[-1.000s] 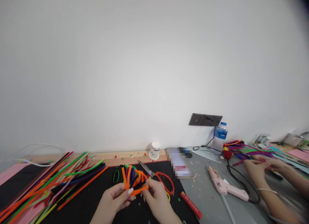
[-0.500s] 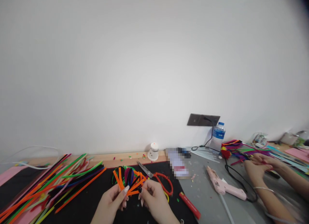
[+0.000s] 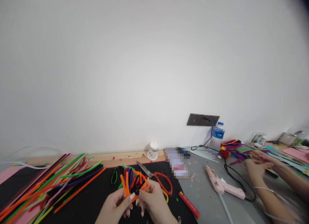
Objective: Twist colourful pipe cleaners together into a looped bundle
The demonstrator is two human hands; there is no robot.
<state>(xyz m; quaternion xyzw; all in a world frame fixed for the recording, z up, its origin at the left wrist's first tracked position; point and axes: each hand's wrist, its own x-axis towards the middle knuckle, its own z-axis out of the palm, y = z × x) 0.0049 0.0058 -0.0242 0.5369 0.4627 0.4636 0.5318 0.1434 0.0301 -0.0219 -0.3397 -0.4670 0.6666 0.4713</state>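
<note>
Pale wall (image 3: 145, 73); dark socket panel (image 3: 198, 120) low; grey tabletop (image 3: 208, 206) beneath

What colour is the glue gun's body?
Pale pink. The glue gun shows best in the head view.

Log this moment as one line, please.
left hand: holding orange pipe cleaners | right hand: holding them too | scissors: beyond right hand | glue gun: on grey table

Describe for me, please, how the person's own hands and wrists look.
No gloves or sleeves show. The left hand has a whitish thumbnail; the right hand has a black thumbnail. Some fingernails look long and pale. A thin band, perhaps a bracelet, shows at the right wrist.
</note>
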